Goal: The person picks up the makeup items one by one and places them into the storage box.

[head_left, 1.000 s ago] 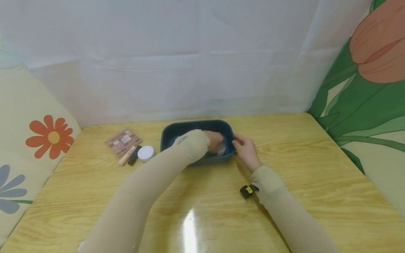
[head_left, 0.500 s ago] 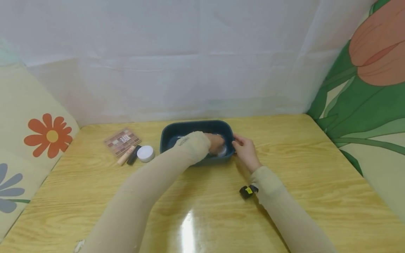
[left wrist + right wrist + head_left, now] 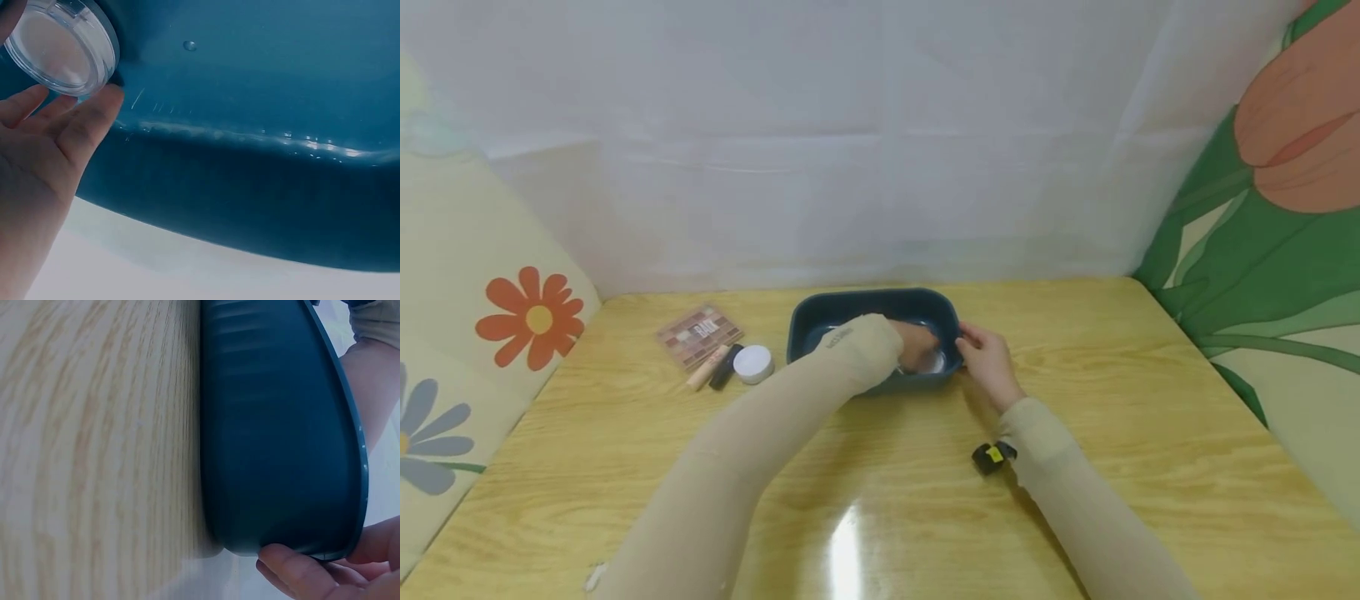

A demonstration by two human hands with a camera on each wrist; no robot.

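A dark blue rectangular basin [image 3: 865,294] stands on the table toward the back. My left hand [image 3: 916,344] reaches down inside its right part. In the left wrist view a round compact with a clear rim and pale centre [image 3: 59,50] sits between the thumb and fingers of that hand, close to the basin floor. The thumb shows only at the frame's upper left corner. At the basin's right end my right hand [image 3: 988,362] pinches the rim, thumb on one side and fingers beneath, as the right wrist view also shows.
Left of the basin lie an eyeshadow palette [image 3: 700,333], a pale pink tube [image 3: 707,367], a black tube [image 3: 726,367] and a round white-lidded jar [image 3: 753,364]. A black wrist camera [image 3: 988,457] hangs at the right sleeve. A white cloth wall [image 3: 880,183] stands behind.
My left hand has sunk slightly lower into the basin with the compact. The right hand keeps its grip on the rim. The head view has shifted a little.
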